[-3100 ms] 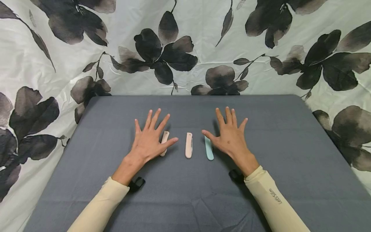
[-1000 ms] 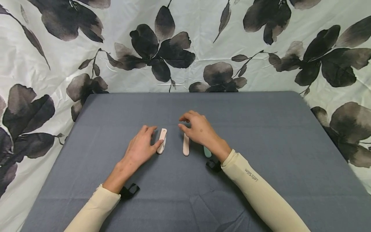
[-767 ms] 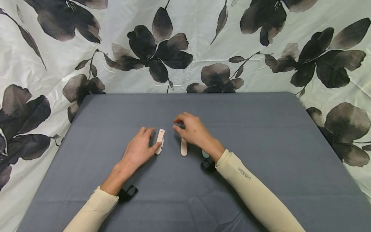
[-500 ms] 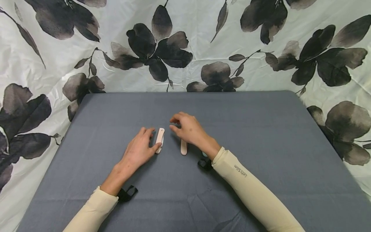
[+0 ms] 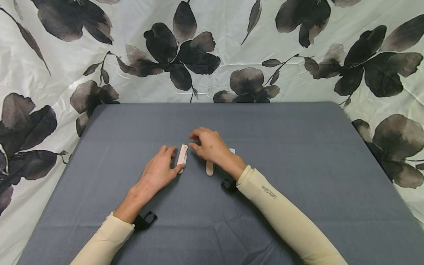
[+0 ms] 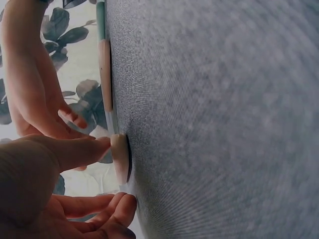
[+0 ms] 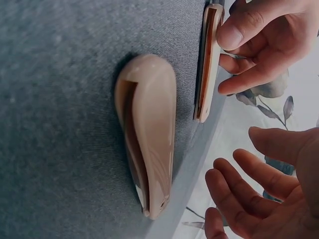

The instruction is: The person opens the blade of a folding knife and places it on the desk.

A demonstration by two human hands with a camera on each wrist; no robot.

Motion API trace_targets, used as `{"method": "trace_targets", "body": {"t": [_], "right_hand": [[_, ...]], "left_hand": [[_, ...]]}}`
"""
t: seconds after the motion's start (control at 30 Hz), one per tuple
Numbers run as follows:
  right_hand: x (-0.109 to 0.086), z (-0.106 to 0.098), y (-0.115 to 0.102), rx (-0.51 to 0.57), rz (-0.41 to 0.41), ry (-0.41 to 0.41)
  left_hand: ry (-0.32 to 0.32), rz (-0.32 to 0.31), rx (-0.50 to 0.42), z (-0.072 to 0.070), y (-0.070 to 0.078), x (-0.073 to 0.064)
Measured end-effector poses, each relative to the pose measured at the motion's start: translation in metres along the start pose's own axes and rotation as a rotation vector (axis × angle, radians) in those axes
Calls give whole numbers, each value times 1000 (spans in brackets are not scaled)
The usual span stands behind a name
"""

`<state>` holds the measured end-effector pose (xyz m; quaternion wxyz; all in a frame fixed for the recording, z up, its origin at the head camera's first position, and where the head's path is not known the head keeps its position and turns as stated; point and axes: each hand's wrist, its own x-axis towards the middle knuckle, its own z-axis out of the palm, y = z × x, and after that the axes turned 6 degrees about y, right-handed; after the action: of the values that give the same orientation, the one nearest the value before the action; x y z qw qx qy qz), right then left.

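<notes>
Two pale pink folding knives and a mint one lie folded in a row on the grey cloth. My left hand is beside the leftmost pink folding knife; its thumb tip is right at the handle, and its bent fingers stay on the far side. Over the middle pink folding knife hovers my right hand, its fingers loosely curved with nothing between them. That hand covers the knife's upper part in the head view. Only the end of the mint folding knife shows past the right wrist.
A grey cloth covers the table, with creases near its front. Behind it hangs a white curtain with dark flowers. Black wrist cameras sit under both forearms.
Both hands were spread flat earlier. My left hand has come down to the leftmost knife with bent fingers. My right hand has moved left across the middle knife, still drifting left in the latest frames.
</notes>
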<state>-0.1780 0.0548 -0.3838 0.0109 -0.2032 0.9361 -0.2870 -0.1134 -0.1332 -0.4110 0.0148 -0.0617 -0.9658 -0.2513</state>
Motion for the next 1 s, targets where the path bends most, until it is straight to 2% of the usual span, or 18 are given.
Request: {"method": "trace_targets", "body": {"t": [0.37, 0.7, 1.0], "right_hand": [[3, 6, -3, -1, 10, -34], [9, 10, -6, -28, 12, -45], [13, 18, -6, -57, 10, -109]], "left_hand": [[-29, 1, 5, 3, 3, -1], [-42, -6, 1, -1, 2, -2], [-64, -7, -1, 0, 3, -5]]}}
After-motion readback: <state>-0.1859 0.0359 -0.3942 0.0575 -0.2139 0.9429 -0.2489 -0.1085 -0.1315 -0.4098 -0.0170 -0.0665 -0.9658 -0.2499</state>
